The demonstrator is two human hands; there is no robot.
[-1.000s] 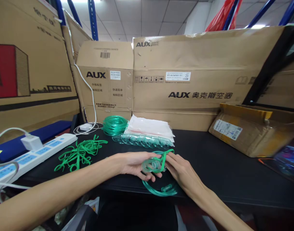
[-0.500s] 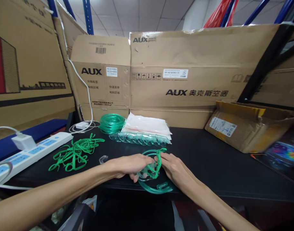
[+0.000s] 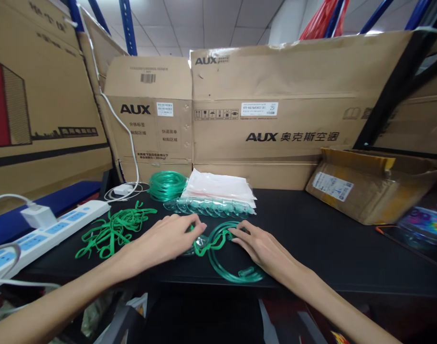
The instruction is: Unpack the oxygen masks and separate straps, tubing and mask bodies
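A clear, green-tinted oxygen mask [image 3: 200, 242] is at the front of the black table, partly hidden under my left hand [image 3: 170, 235]. My left hand is closed at the mask, thumb and forefinger close together; its other fingers are hidden. From the mask a green elastic strap [image 3: 217, 247] runs in a wavy line to my right hand [image 3: 256, 242]. The fingertips of that hand pinch the strap's far end. Coiled green tubing [image 3: 221, 272] curves beneath the strap, and its end connector [image 3: 246, 272] rests near the table's front edge.
Loose green straps [image 3: 114, 230] lie in a tangle to the left, beside a white power strip [image 3: 66, 224]. Behind are a tubing coil [image 3: 167, 185], a row of clear masks [image 3: 207, 207] and white packets [image 3: 218, 185]. An open cardboard box [image 3: 365, 191] stands right.
My left hand has moved left and up, and my hands are farther apart. The strap now stretches between them, and the tubing lies more spread out.
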